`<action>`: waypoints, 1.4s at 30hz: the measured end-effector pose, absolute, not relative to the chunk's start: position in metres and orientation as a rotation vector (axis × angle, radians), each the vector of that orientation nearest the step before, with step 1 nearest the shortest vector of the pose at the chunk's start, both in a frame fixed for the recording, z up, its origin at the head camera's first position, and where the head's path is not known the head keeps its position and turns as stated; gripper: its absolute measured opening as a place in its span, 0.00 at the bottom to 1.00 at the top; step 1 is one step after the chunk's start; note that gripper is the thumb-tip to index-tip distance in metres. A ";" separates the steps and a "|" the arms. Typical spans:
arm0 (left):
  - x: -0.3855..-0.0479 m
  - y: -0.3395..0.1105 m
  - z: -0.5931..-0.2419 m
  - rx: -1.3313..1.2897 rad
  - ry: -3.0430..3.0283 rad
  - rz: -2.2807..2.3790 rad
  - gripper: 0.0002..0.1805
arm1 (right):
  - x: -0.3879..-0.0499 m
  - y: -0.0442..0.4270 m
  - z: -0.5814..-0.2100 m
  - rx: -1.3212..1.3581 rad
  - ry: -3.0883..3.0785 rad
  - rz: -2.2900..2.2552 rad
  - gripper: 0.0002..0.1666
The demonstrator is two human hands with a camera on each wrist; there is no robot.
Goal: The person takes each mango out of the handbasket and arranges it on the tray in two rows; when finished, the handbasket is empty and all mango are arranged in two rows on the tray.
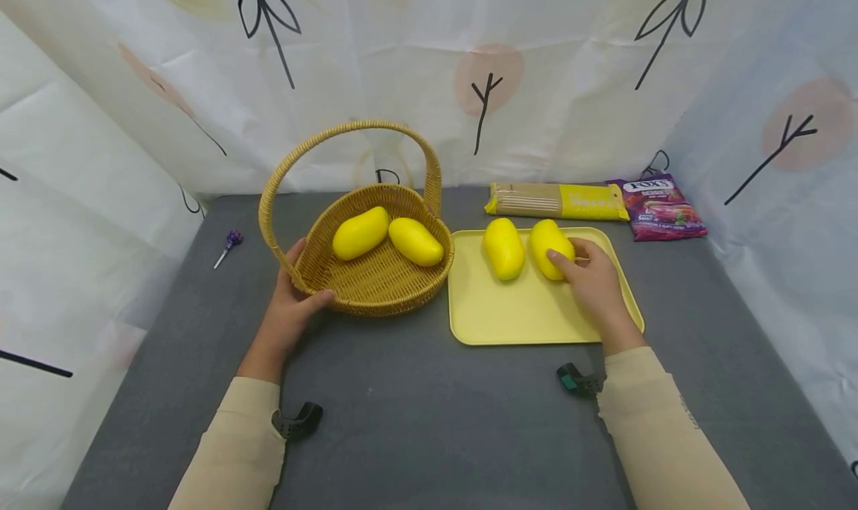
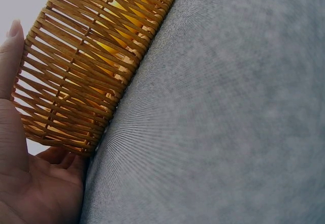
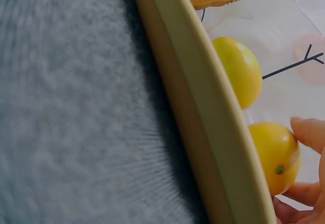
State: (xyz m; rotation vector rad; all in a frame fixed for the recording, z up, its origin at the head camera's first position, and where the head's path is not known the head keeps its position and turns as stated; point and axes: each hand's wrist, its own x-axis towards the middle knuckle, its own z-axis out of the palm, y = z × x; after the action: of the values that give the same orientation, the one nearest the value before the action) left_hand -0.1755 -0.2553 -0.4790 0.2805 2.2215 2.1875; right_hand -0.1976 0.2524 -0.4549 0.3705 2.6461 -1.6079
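My left hand (image 1: 287, 309) grips the left side of a wicker basket (image 1: 385, 303), its thumb at the rim and fingers round the outer wall. The left wrist view shows the basket's woven wall (image 2: 66, 76) close by. Inside lie two yellow mangoes, one mango (image 1: 360, 233) on the left and another mango (image 1: 415, 242) on the right. On the yellow tray (image 1: 516, 327) rest two more. The right-hand mango (image 1: 546, 246) sits between the thumb and fingers of my right hand (image 1: 595, 281); the other mango (image 1: 504, 249) lies beside it, untouched.
Behind the tray lies a yellow pack of noodles (image 1: 556, 201), with a purple Fox's candy bag (image 1: 660, 208) to its right. A purple-wrapped lollipop (image 1: 231, 243) is at the far left. Printed white cloth (image 1: 402, 56) encloses the grey table (image 1: 415, 421) at the back and sides.
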 end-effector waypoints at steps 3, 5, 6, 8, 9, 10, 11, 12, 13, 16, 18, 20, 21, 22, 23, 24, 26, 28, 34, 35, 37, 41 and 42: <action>-0.175 -0.255 -0.479 0.276 2.230 2.179 0.54 | -0.197 0.252 -0.455 0.380 2.621 -1.625 0.56; -0.175 -0.255 -0.478 0.272 2.233 2.175 0.54 | -0.197 0.252 -0.456 0.383 2.608 -1.639 0.56; -0.175 -0.255 -0.478 0.273 2.233 2.176 0.54 | -0.197 0.251 -0.456 0.381 2.603 -1.648 0.56; -0.175 -0.255 -0.478 0.273 2.236 2.175 0.54 | -0.197 0.250 -0.457 0.371 2.597 -1.669 0.56; -0.175 -0.255 -0.478 0.274 2.235 2.177 0.54 | -0.197 0.250 -0.457 0.366 2.600 -1.672 0.56; -0.175 -0.255 -0.478 0.274 2.235 2.177 0.54 | -0.197 0.250 -0.458 0.360 2.605 -1.671 0.56; -0.175 -0.255 -0.478 0.274 2.235 2.178 0.53 | -0.197 0.250 -0.458 0.353 2.608 -1.673 0.56; -0.175 -0.255 -0.478 0.274 2.237 2.177 0.54 | -0.197 0.250 -0.458 0.348 2.608 -1.676 0.56; -0.175 -0.256 -0.478 0.274 2.239 2.176 0.54 | -0.197 0.250 -0.458 0.340 2.611 -1.677 0.56; -0.175 -0.256 -0.478 0.274 2.244 2.171 0.54 | -0.198 0.250 -0.459 0.323 2.618 -1.671 0.56; -0.175 -0.256 -0.478 0.274 2.246 2.168 0.54 | -0.197 0.250 -0.459 0.315 2.622 -1.666 0.56; -0.175 -0.256 -0.478 0.271 2.249 2.162 0.54 | -0.197 0.250 -0.459 0.312 2.630 -1.661 0.56; -0.175 -0.256 -0.478 0.267 2.255 2.157 0.54 | -0.197 0.249 -0.459 0.312 2.635 -1.656 0.56; -0.176 -0.256 -0.478 0.266 2.257 2.156 0.54 | -0.197 0.249 -0.459 0.314 2.638 -1.655 0.56; -0.176 -0.256 -0.478 0.266 2.260 2.155 0.54 | -0.197 0.249 -0.459 0.317 2.640 -1.657 0.56; -0.176 -0.256 -0.477 0.264 2.262 2.154 0.54 | -0.197 0.249 -0.459 0.320 2.643 -1.656 0.56; -0.176 -0.256 -0.478 0.263 2.264 2.156 0.54 | -0.196 0.248 -0.459 0.325 2.644 -1.661 0.56; -0.177 -0.257 -0.478 0.271 2.259 2.161 0.54 | -0.196 0.249 -0.458 0.325 2.642 -1.672 0.56; -0.177 -0.257 -0.480 0.284 2.238 2.176 0.53 | -0.196 0.251 -0.460 0.316 2.653 -1.719 0.52; -0.177 -0.257 -0.481 0.281 2.236 2.178 0.53 | -0.196 0.251 -0.460 0.313 2.660 -1.736 0.51; -0.176 -0.257 -0.480 0.276 2.235 2.178 0.53 | -0.196 0.252 -0.461 0.321 2.677 -1.763 0.49; -0.175 -0.256 -0.479 0.261 2.237 2.175 0.53 | -0.195 0.253 -0.458 0.374 2.698 -1.827 0.46; -0.175 -0.256 -0.478 0.259 2.237 2.176 0.53 | -0.195 0.253 -0.456 0.396 2.702 -1.835 0.46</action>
State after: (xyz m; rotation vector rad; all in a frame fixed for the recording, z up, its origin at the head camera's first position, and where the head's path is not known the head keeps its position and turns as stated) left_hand -0.1749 -0.2560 -0.4784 0.2591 2.2365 2.1756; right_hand -0.1951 0.2526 -0.4563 0.3956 2.7024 -1.8351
